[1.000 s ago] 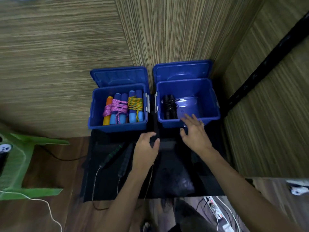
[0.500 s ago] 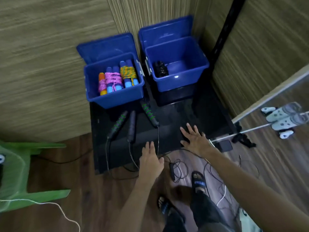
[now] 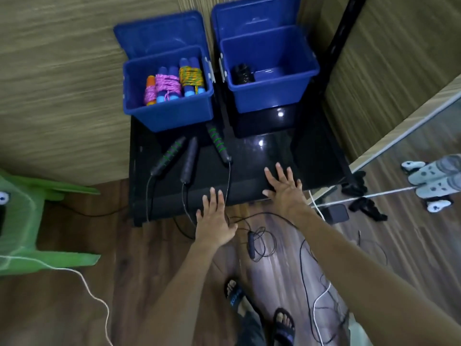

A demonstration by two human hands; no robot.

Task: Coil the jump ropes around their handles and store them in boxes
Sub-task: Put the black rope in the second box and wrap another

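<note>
Two open blue boxes stand on a black table (image 3: 311, 156). The left box (image 3: 172, 116) holds coiled ropes: a pink one (image 3: 167, 84) and a yellow one (image 3: 191, 76) on blue handles. In the right box (image 3: 269, 96) lies a coiled black rope (image 3: 243, 74). Three loose handles lie on the table: two black with green rings (image 3: 168, 156) (image 3: 219, 144) and one plain black (image 3: 189, 159). Their thin cords hang over the front edge. A fourth black handle (image 3: 251, 244) lies on the floor. My left hand (image 3: 214, 221) and my right hand (image 3: 284, 188) are spread flat at the table's front edge, holding nothing.
A green plastic chair (image 3: 27, 221) stands at the left with a white cord (image 3: 82, 278) trailing from it. Black cords and a white cable (image 3: 321, 303) tangle on the wooden floor near my sandalled feet (image 3: 284, 325). A mirror (image 3: 424, 186) leans at the right. Wood-grain walls close in behind.
The view has pulled back from the boxes. Both hands have drawn away from the right box to the table's front edge, and my left hand has let go of the black thing it held.
</note>
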